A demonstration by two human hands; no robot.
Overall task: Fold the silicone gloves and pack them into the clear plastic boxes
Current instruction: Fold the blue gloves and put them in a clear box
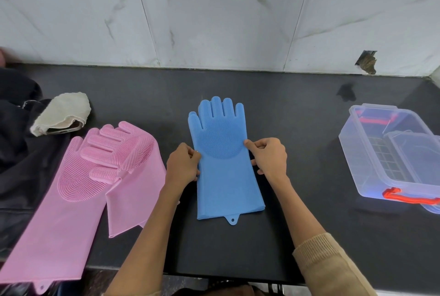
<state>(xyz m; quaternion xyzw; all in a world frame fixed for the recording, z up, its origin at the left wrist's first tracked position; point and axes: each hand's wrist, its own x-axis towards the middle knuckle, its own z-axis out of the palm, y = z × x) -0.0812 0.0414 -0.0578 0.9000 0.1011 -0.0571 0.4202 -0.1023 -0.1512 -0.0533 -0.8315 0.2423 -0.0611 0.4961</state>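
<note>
Blue glove [226, 157] lies flat mid-counter [309, 129], long axis running away from the person, fingers toward the wall, cuff nearest. Left hand [182, 165] pinches its left edge; right hand [269, 157] pinches its right edge. Two pink gloves [95, 176] overlap at left. Clear boxes [390, 153] at right: two, nested.

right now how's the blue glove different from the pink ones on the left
The blue glove lies flat and straight in the middle of the counter, fingers toward the wall; the pink gloves lie angled at the left, one overlapping the other, one's fingers bent over.
The left hand and right hand pinch the blue glove's side edges; nobody touches the pink gloves.
All have ribbed scrubbing palms and long cuffs.
</note>
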